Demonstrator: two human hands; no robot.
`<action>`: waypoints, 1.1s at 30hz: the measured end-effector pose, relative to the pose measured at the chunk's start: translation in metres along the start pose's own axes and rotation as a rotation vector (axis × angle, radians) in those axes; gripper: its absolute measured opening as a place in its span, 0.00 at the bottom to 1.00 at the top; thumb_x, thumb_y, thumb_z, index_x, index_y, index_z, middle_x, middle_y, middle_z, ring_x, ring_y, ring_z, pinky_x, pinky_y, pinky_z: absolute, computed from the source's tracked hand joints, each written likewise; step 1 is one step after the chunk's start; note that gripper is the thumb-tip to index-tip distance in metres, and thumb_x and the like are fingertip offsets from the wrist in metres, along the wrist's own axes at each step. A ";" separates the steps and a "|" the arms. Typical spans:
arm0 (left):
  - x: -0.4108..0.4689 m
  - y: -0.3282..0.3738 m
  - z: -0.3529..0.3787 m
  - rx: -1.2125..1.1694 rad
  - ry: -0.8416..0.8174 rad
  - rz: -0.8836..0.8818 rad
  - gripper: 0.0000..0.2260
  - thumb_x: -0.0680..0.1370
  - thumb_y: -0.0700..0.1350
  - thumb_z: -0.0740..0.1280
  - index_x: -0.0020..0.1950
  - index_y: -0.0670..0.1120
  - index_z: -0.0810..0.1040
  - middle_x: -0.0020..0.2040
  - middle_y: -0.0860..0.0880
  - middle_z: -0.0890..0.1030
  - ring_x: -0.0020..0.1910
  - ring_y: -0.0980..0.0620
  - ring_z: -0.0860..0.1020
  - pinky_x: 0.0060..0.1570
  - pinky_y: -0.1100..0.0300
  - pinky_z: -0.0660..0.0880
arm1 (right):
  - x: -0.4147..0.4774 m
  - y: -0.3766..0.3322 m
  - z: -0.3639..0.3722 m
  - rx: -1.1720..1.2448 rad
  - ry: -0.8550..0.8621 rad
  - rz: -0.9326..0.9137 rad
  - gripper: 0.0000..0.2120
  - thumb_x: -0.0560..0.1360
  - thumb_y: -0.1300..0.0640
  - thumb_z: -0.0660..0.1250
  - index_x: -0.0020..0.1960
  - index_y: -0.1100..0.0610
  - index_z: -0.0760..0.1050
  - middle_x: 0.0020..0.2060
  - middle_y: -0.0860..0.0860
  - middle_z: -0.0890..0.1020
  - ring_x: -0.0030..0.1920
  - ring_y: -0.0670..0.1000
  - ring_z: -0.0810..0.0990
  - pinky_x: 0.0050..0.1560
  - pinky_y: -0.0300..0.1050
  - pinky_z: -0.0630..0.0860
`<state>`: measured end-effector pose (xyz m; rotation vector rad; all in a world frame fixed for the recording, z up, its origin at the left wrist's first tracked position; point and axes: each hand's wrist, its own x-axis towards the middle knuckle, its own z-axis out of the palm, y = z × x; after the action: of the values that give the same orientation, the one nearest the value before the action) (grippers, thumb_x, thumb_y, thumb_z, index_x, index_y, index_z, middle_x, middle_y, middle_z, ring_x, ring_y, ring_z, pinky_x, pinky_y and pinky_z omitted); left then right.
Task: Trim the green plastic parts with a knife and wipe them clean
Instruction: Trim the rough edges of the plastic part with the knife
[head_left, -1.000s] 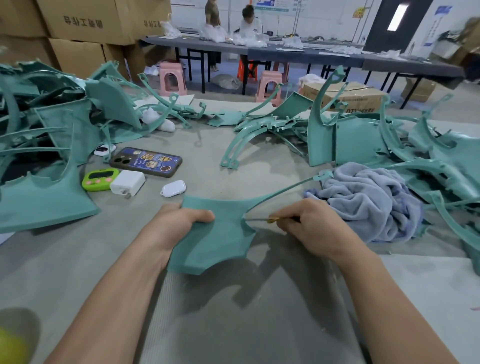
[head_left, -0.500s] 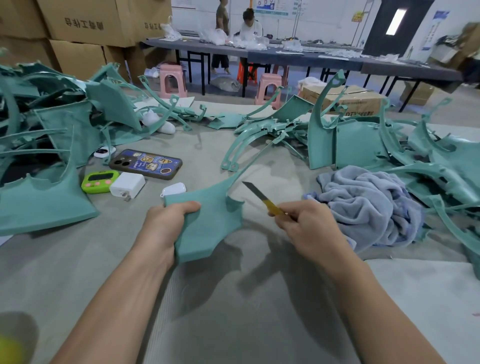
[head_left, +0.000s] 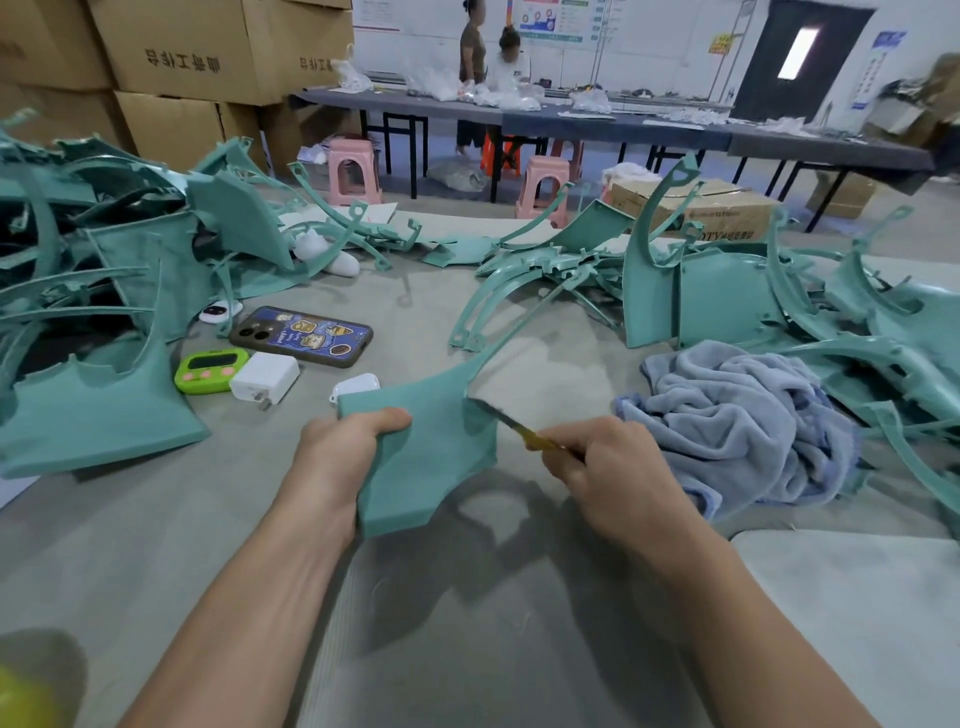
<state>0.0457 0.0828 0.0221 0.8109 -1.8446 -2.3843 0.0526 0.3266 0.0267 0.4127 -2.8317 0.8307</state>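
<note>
On a grey felt worktop (head_left: 467, 649) heaped with green mouldings (head_left: 104, 410), the left hand (head_left: 343, 447) clamps a flat green plastic part (head_left: 431, 457) near its top edge, thumb in front, fingers hidden behind. The right hand (head_left: 608, 462) closes round a yellow-handled knife (head_left: 511, 423), handle mostly buried in the fist, its blurred blade at the part's right edge; contact unclear.

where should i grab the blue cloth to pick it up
Probably pinch a raised fold on top of the cloth, coming from above on its near-left side: it lies in a crumpled heap, and green parts crowd its far and right edges.
</note>
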 end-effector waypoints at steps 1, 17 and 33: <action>0.000 -0.001 0.000 -0.002 0.001 0.004 0.10 0.70 0.38 0.75 0.51 0.40 0.84 0.41 0.41 0.87 0.36 0.41 0.86 0.31 0.50 0.81 | 0.000 -0.001 -0.001 -0.027 -0.040 0.005 0.06 0.78 0.56 0.66 0.46 0.55 0.81 0.29 0.52 0.78 0.31 0.51 0.72 0.35 0.49 0.72; 0.002 0.006 -0.007 -0.203 0.105 0.020 0.09 0.72 0.38 0.73 0.52 0.41 0.83 0.40 0.43 0.87 0.33 0.44 0.85 0.27 0.51 0.80 | 0.000 -0.005 -0.004 -0.103 -0.210 0.060 0.14 0.78 0.58 0.66 0.52 0.41 0.85 0.31 0.44 0.78 0.35 0.46 0.75 0.38 0.42 0.71; -0.006 -0.006 0.007 -0.002 -0.239 0.215 0.29 0.73 0.27 0.70 0.69 0.52 0.74 0.56 0.47 0.84 0.50 0.50 0.84 0.48 0.59 0.78 | 0.007 -0.007 0.014 0.728 0.152 0.298 0.18 0.80 0.63 0.67 0.31 0.59 0.78 0.28 0.60 0.80 0.26 0.50 0.73 0.32 0.44 0.69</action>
<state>0.0493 0.0928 0.0201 0.3171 -1.8947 -2.4317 0.0469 0.3116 0.0204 -0.0062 -2.3921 1.8617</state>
